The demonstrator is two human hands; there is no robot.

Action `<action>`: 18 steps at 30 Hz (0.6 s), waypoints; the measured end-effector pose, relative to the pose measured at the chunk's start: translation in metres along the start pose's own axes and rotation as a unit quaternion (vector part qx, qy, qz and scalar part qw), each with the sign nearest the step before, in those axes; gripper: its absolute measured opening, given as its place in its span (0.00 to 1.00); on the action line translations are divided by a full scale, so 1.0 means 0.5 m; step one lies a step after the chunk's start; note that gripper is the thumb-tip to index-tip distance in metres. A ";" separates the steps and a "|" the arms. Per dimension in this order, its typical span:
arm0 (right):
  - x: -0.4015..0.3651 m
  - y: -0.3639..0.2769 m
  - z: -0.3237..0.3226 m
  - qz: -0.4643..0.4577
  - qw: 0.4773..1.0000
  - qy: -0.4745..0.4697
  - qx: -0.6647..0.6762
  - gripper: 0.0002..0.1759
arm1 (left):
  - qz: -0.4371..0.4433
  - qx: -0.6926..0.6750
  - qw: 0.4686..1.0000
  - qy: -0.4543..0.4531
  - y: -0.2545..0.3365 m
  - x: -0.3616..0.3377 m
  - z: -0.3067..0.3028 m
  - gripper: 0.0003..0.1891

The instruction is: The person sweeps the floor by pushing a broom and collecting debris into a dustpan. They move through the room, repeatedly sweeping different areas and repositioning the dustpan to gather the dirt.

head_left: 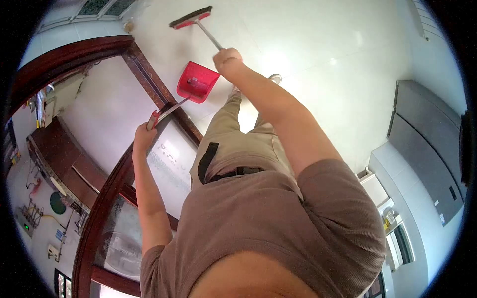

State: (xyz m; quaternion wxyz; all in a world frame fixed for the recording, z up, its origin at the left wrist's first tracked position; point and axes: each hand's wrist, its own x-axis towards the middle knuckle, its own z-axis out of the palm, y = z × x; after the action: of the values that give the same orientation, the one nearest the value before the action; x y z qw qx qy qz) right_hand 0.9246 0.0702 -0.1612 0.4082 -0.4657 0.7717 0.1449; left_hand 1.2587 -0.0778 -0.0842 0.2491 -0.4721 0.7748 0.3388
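Red-headed, dark-bristled broom (pixel 197 21) extended beyond the scoop-shaped red plastic dustpan (pixel 197 82) — right hand (pixel 228 59) wrapped round its grey shaft (pixel 209 36), left hand (pixel 144 133) clenching the dustpan's handle (pixel 173 108), probably for steadiness.

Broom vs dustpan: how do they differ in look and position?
The broom has a narrow, dark-bristled head; the dustpan is a wide red scoop. The right hand grips the broom, the left hand the dustpan. The broom's head sits higher in view than the dustpan. Both have red parts and slim greyish handles.
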 end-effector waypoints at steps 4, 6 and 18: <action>-0.171 0.067 0.096 -0.030 0.998 0.053 0.030 0.13 | -0.027 0.005 0.999 -0.018 0.042 0.015 -0.010 0.18; -0.247 0.077 0.126 -0.018 0.997 -0.009 0.073 0.13 | -0.014 0.019 1.000 -0.017 0.061 0.021 -0.014 0.18; -0.554 0.247 0.242 0.103 0.948 -0.047 0.297 0.25 | 0.027 0.042 0.999 0.014 0.071 0.015 0.016 0.16</action>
State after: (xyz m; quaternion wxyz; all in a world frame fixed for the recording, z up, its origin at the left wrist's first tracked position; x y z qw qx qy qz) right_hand 0.9459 0.3743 -0.0442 0.5465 -0.2338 0.8037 -0.0282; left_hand 1.2242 -0.0644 -0.0845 0.2483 -0.4450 0.8041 0.3061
